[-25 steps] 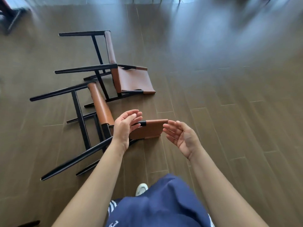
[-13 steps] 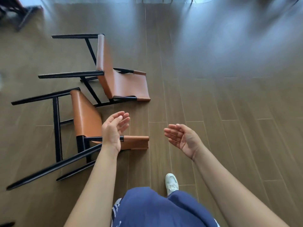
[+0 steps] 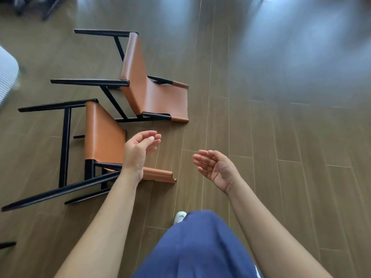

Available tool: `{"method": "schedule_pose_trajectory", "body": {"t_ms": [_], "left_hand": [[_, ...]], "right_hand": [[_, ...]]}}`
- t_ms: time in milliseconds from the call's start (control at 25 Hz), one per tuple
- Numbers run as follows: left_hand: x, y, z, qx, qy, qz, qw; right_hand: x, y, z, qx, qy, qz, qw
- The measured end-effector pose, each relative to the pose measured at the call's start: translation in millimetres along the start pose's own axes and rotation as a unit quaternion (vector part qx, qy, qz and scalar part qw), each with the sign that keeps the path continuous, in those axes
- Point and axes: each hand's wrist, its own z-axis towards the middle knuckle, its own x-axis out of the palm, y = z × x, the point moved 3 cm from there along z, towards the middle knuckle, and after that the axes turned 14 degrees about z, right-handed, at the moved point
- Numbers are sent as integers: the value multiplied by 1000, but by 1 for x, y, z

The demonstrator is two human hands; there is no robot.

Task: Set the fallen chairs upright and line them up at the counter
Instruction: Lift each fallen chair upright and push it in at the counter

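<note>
**woodgrain42:** Head view, hands first. What are they doing?

**tipped_over:** Nothing's being held. The person's left hand (image 3: 140,151) is up in front of them, palm turned inward, fingers loosely curved and spread a bit. The right hand (image 3: 215,167) mirrors it, palm facing the left one, fingers nearly straight and together. The two hands are well apart with bare floor showing between them.

**woodgrain42:** Is the left one touching a chair?

**tipped_over:** It overlaps the near chair (image 3: 104,133) in the shot, right over where the seat meets the backrest, but whether there's contact can't be told. The right hand is over floor only.

**woodgrain42:** And the chairs?

**tipped_over:** Both are down. They've got tan leather seats and black frames, with the legs sticking out to the left and the backrests flat on the floor to the right. The far chair (image 3: 148,91) lies just beyond the near one, roughly parallel, and their frames almost meet.

**woodgrain42:** What about the room?

**tipped_over:** The floor (image 3: 281,137) is brown wood-look planks with pale glare up top. A white ribbed thing (image 3: 7,77) pokes in at the left edge, and there are dark furniture legs (image 3: 34,7) at top left. At the bottom there's a blue garment (image 3: 200,247) with a white shoe (image 3: 180,216) peeking out.
</note>
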Motion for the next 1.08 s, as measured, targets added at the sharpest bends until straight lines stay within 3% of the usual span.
{"method": "schedule_pose_trajectory", "body": {"t_ms": [240,440,640,880,1080], "left_hand": [[43,6,14,-34,-36,-7,999],[87,21,8,-80,-143,-115,980],[116,55,-7,-130,-271,-188,935],[118,143,-10,-206,-396,-176,877],[133,252,27,-262,-387,-180,866]], "right_hand": [[-7,34,39,61,10,-20,998],[-11,69,69,117,54,-106,986],[-30,76,99,154,68,-142,976],[-67,29,160,201,47,-151,967],[-112,-29,242,215,9,-162,963]]}}
